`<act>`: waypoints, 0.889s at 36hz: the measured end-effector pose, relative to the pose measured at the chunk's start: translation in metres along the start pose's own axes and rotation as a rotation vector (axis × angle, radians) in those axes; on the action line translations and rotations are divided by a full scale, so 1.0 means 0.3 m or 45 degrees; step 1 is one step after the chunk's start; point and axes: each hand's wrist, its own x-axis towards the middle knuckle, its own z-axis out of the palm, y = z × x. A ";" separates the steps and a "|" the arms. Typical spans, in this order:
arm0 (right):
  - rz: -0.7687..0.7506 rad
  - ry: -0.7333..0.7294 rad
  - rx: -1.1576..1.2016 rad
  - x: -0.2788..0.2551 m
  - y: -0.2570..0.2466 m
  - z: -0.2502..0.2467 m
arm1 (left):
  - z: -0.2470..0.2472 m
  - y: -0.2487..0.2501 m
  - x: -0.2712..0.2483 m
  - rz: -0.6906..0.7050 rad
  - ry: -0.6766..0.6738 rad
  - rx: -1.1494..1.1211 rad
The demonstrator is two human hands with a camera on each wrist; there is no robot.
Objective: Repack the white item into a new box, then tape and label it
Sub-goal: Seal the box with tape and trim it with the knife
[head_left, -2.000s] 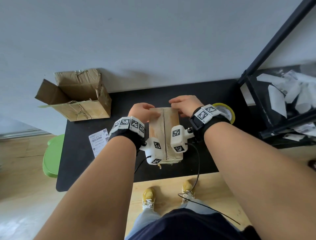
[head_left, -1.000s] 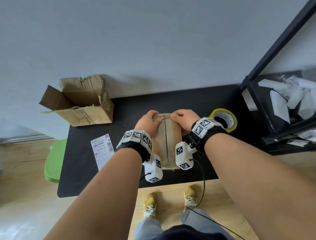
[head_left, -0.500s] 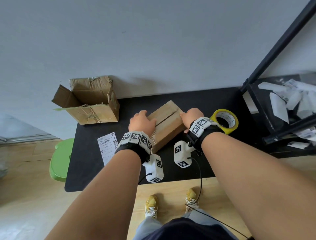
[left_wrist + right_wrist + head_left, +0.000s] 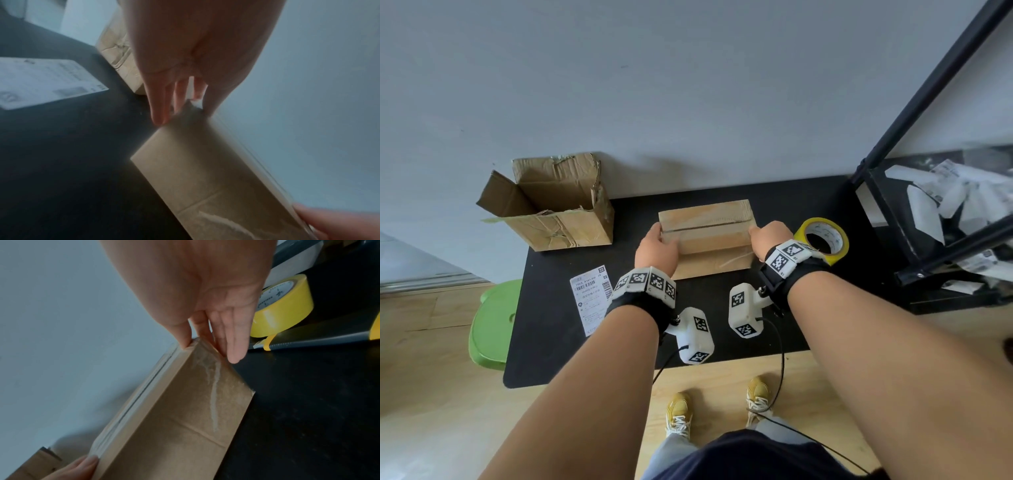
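A closed brown cardboard box lies flat and crosswise on the black table, clear tape over its top seam and down its ends. My left hand is at its left end, fingers straight against that end face, thumb at the top edge. At the right end my right hand does the same, its straight fingers lying on the taped end. A yellow tape roll stands just right of the right hand. A white shipping label lies left of the left wrist. No white item is in view.
An old, torn open carton stands at the table's back left by the wall. A black shelf frame with white packets borders the table's right side. A green stool stands at the left edge.
The box has been turned from lengthwise to crosswise and moved toward the wall. Both hands went from its far end to its left and right ends.
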 end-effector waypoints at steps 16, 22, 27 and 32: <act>-0.063 -0.169 0.433 -0.005 -0.002 -0.041 | -0.014 0.042 0.071 -0.198 0.050 -0.207; -0.175 -0.101 0.290 0.002 -0.017 -0.068 | -0.020 0.098 0.099 -0.146 0.038 -0.276; -0.284 -0.057 0.215 0.014 -0.026 -0.072 | 0.010 0.112 0.119 -0.090 0.031 -0.164; -0.146 -0.069 0.144 0.048 -0.050 -0.072 | 0.048 0.109 0.104 -0.039 -0.030 0.122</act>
